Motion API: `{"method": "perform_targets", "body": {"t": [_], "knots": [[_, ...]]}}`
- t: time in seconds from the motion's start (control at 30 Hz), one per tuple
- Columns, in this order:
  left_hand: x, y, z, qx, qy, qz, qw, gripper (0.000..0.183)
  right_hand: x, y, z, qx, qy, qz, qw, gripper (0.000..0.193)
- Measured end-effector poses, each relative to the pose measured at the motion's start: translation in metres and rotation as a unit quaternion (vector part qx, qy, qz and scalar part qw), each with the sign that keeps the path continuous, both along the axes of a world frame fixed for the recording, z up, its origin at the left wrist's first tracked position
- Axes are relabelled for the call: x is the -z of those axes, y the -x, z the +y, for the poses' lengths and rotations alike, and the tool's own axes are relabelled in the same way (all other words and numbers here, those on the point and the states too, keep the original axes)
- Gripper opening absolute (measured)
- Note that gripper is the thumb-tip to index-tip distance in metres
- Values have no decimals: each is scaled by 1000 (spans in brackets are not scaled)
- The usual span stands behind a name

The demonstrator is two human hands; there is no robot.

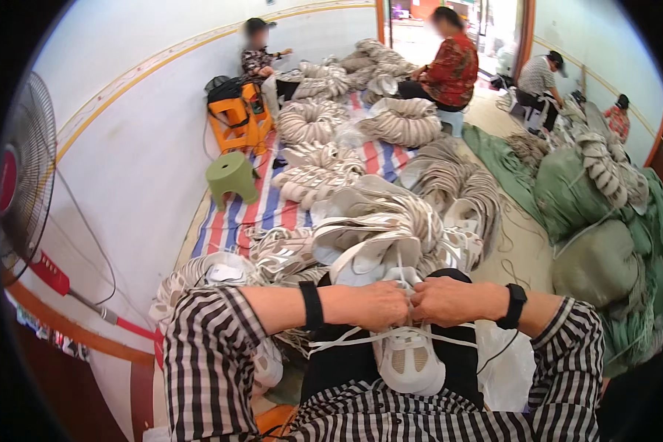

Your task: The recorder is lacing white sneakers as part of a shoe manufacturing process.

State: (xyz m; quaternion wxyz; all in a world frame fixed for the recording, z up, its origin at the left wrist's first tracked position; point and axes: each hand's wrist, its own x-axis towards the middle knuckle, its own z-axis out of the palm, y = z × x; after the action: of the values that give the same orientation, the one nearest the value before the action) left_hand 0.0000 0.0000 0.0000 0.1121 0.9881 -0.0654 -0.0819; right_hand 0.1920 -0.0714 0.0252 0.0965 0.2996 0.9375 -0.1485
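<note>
A white sneaker [412, 368] with beige mesh panels rests on my lap, its toe toward me. Over its upper, my left hand [378, 304] and my right hand [449, 300] meet with bent fingers, pinching at the lacing. The white shoelace [350, 339] runs out to both sides below my hands, across my dark trousers. My fingers partly hide the sneaker's tongue and eyelets. Just beyond my hands lies a large bundle of nested pale shoe uppers [379, 228], touching or nearly touching the sneaker.
More shoe bundles [313, 121] cover the striped sheet [228, 225] ahead. A green stool [232, 179] and orange stools [239, 121] stand left, near a fan [29, 177]. Green sacks [593, 258] are piled right. Several other people, one in a red top [453, 70], sit farther back.
</note>
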Motion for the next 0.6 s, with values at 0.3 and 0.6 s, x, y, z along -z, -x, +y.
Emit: {"method": "perform_targets", "body": {"t": [0.3,0.6], "knots": [[-18,-6,-17,-82,6,153,985,16,7,13,3,27,0,-43,999,15],[-15,-10,-24,-153,-9,133,979,22,17,17,-4,166,24,35,985,20]]}}
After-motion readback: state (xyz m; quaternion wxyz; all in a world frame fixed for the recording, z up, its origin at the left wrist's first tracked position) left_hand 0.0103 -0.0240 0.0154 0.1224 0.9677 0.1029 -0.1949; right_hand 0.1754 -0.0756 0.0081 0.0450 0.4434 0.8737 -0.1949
